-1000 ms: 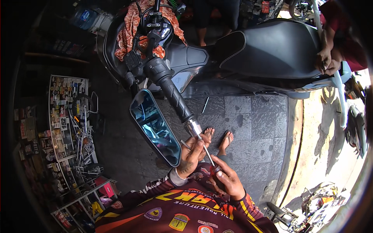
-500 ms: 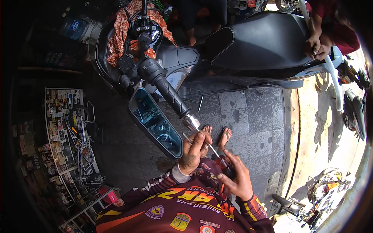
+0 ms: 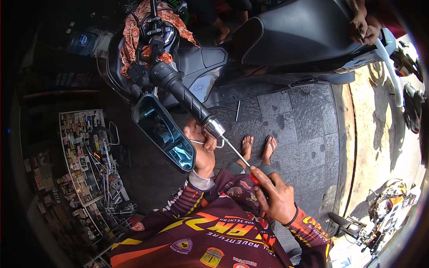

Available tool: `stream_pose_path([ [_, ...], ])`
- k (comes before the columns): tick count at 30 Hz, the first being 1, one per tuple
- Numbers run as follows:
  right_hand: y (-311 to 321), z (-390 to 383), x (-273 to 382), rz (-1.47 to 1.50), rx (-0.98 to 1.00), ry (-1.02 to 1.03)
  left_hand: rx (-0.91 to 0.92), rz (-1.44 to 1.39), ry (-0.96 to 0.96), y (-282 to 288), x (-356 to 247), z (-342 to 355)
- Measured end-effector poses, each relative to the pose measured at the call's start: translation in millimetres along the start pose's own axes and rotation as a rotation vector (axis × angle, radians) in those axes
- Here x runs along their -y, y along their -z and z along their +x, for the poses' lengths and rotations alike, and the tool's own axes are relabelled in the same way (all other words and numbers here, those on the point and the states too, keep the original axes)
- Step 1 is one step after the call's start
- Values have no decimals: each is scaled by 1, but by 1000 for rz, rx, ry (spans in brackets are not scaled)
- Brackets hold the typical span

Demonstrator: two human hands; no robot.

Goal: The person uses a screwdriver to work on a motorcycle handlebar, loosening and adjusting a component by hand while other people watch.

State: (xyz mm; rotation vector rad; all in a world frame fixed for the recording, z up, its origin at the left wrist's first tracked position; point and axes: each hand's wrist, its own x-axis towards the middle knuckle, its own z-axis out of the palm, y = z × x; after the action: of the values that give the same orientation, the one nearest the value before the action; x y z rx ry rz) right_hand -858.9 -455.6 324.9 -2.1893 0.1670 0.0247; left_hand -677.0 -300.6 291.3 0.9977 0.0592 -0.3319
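Note:
My left hand (image 3: 202, 152) is beside the lower end of the black mirror (image 3: 163, 131), under the rubber handlebar grip (image 3: 190, 100), its fingers curled on a bent silver rod (image 3: 196, 142). My right hand (image 3: 279, 198) grips the red-and-dark handle of a screwdriver, whose long steel shaft (image 3: 237, 152) reaches up to the grip's chrome end weight (image 3: 216, 127). Whether the tip sits inside that weight I cannot make out. Part of the handle is hidden by my fingers.
The motorcycle seat (image 3: 295, 35) extends right, with another person's hands (image 3: 364, 31) at its rear. An orange patterned cloth (image 3: 132, 33) lies over the front. My sandalled feet (image 3: 270, 145), a metal tool (image 3: 237, 111), a sticker-covered case (image 3: 80, 152) and a water jug (image 3: 82, 43) also show.
My left hand has moved up and left, under the grip's end beside the mirror. The screwdriver's tip has risen to the chrome end. The whole view has shifted.

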Motion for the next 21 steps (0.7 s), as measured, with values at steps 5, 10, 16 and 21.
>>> stream_pose_path([
  [5, -3, 3, -1, -16, 34, -21, -114, 159, 12, -18, -11, 46],
  [10, -8, 5, -11, 109, 44, -28, -149, 243, 38, -28, -14, 44],
  [16, -11, 12, -5, 691, 102, -201, -128, 189, 61, -28, -17, 44],
  [21, 4, 18, -13, 848, 249, -322, -126, 247, 25, -25, -16, 43],
])
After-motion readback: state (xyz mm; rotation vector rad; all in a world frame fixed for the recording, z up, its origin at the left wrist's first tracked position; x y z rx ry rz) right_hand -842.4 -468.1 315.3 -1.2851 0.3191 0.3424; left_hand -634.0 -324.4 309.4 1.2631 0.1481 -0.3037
